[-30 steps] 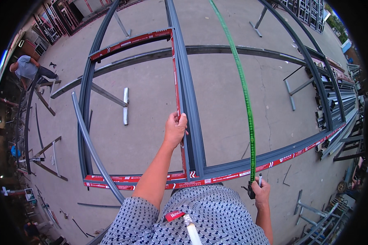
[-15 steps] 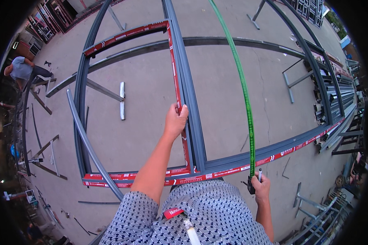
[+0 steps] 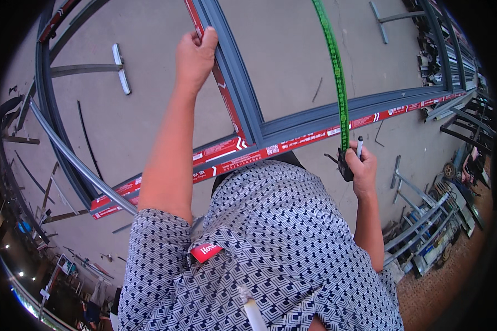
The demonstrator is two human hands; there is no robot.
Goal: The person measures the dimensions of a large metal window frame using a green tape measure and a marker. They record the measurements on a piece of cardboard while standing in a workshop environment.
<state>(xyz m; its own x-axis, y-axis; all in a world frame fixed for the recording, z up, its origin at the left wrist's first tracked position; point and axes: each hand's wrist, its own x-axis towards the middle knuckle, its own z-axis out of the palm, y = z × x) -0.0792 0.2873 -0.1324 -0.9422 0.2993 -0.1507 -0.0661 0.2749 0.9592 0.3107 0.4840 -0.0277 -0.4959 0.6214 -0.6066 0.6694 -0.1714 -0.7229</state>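
Observation:
My left hand point(image 3: 196, 58) is closed around the red-filmed edge of an inner sash point(image 3: 225, 91). That sash sits in a large grey metal window frame point(image 3: 234, 66). Just beyond the frame's near rail point(image 3: 392, 107), on my side, my right hand point(image 3: 364, 168) grips a black tape measure point(image 3: 344, 166). Its green blade point(image 3: 341, 99) runs out across the near rail and away over the frame's open right bay. A slim marker pen point(image 3: 360, 146) pokes up between the thumb and fingers of the same hand.
A curved grey strip point(image 3: 77, 157) leans over the frame's left corner. T-footed metal supports point(image 3: 121, 69) stand beneath the frame. Stacked metal profiles point(image 3: 450, 60) lie at the far right, with a metal rack point(image 3: 419, 220) nearer. A cigarette point(image 3: 254, 314) shows at the lower edge.
The view has tilted down toward my body, so the frame sits higher in the picture and the other person is out of view. Both hands keep their holds.

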